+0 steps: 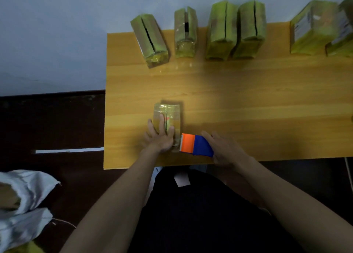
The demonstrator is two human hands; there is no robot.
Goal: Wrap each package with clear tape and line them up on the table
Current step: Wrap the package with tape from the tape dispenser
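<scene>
A small green-yellow package [171, 112] wrapped in shiny clear tape lies near the front left of the wooden table [248, 100]. My left hand [160, 136] presses flat on its near end, fingers spread. My right hand [223, 147] grips an orange and blue tape dispenser [196, 145], whose orange end touches the package's near right corner. Several green packages stand in a row along the table's far edge, among them one at the left [150, 40], a narrow one [185, 32] and a touching pair [236, 30].
More packages [313, 26] stand at the far right, partly cut off by the frame. A white sack [24, 199] lies on the dark floor at the lower left. A grey wall rises behind the table. My dark-clothed lap is below the table's front edge.
</scene>
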